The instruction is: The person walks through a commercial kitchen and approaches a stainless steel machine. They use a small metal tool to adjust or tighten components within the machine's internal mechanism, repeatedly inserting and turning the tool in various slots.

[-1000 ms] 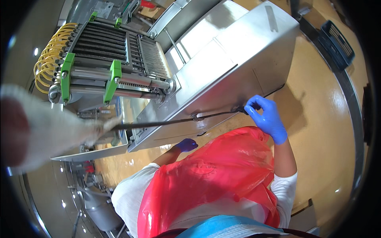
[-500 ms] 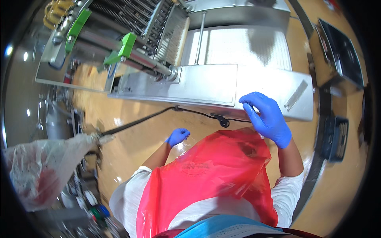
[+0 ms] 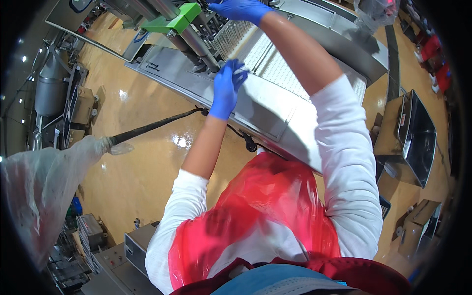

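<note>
My left hand (image 3: 226, 91), in a blue glove, is over the near edge of a steel machine, its fingers loosely apart and nothing seen in them. It is close to the foot of an upright metal post (image 3: 199, 46) and the near end of a thin rod; I cannot tell if it touches either. Stretched across the machine's belt, my right hand (image 3: 241, 10), also blue-gloved, has its fingers extended beside a green clamp block (image 3: 174, 19). The upper picture edge cuts part of it off. A row of metal tines (image 3: 233, 37) stands beneath it, before the white perforated belt (image 3: 285, 69).
A bag-wrapped item on a dark arm (image 3: 152, 128) juts in from the left. A black cable (image 3: 250, 143) hangs along the machine's near side. Steel bins (image 3: 418, 140) stand at right, other equipment (image 3: 51, 88) at left. People in red are at the far right.
Both hands have moved up and forward over the machine: the left from beside my apron, the right from the near steel cover. The view has turned and shifted.
</note>
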`<act>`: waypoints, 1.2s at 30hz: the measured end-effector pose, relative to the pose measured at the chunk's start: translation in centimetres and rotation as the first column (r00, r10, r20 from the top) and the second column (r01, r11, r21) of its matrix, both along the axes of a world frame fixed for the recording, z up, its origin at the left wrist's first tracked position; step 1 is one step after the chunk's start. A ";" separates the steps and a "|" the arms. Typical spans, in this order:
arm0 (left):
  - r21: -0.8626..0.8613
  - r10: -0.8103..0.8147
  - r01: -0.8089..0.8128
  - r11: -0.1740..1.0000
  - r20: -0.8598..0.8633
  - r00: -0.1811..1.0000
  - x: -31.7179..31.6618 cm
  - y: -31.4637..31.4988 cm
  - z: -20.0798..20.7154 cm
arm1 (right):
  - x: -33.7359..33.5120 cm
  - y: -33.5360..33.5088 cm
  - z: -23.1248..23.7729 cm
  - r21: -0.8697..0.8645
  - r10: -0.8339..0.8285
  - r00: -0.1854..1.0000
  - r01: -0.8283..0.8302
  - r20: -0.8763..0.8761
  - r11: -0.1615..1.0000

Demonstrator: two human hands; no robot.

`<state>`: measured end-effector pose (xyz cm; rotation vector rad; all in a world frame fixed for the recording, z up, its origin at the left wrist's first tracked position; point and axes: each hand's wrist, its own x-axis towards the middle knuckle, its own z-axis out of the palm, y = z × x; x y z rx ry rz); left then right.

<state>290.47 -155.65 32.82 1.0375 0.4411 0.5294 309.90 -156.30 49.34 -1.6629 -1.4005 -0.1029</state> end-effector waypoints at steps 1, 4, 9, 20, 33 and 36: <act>-0.042 0.058 -0.057 0.997 0.029 0.998 2.4 1.0 0.3 | 0.8 1.8 -0.2 -0.093 -0.007 0.994 0.018 0.113 0.995; -0.212 0.170 -0.156 0.965 0.049 0.984 8.0 4.0 0.9 | 2.4 4.6 -1.5 -0.208 0.034 0.968 0.019 0.250 0.978; -0.459 0.340 -0.248 0.853 0.127 0.932 11.2 8.3 0.2 | 3.3 5.9 -2.3 -0.149 0.131 0.958 -0.094 0.257 0.984; -0.341 0.438 -0.369 0.865 0.150 0.886 13.6 7.1 0.4 | 5.2 6.0 -4.8 -0.034 0.170 0.966 -0.167 0.194 0.985; -0.430 0.049 0.898 0.089 0.903 0.427 13.9 24.0 -14.3 | 5.5 7.6 -4.1 -0.237 0.334 0.942 -0.315 0.041 0.919; -0.442 0.031 0.895 0.057 0.897 0.441 17.1 23.8 -15.2 | 7.4 6.9 -4.8 -0.214 0.280 0.957 -0.258 0.080 0.942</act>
